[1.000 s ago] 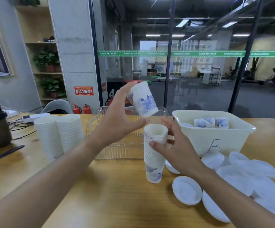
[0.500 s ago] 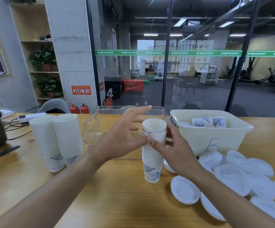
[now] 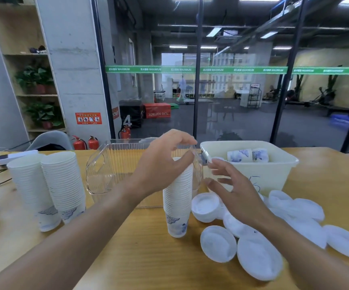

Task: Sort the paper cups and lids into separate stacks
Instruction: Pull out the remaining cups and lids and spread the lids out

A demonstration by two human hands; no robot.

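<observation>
**Cup stack mid-tabletop, both hands at it**

Left hand (image 3: 161,164) sat over top of the middle cup stack (image 3: 177,197), thumb against the upper rims, fingers (image 3: 182,139) curled loosely above; could not tell whether actually gripping the top cup or just resting on it. Right hand (image 3: 234,185) hovered just right of the stack, fingers spread and relaxed, holding nothing, not touching the cups.

Stack stood upright on the wooden tabletop (image 3: 127,248), blue print visible on the bottom cup. Two taller cup stacks (image 3: 48,185) stood side by side at far left, touching each other. Loose white lids (image 3: 259,258) lay scattered flat on the right side of the tabletop, several overlapping, nearest ones just beside the middle stack's base.

Clear plastic tray (image 3: 110,164) sat behind the stack, tilted up on its left side. Cream bin (image 3: 273,172) to its right, with two lidded printed cups (image 3: 248,154) lying on their sides inside. Handwritten mark on bin's front wall, partly hidden by right hand.
</observation>
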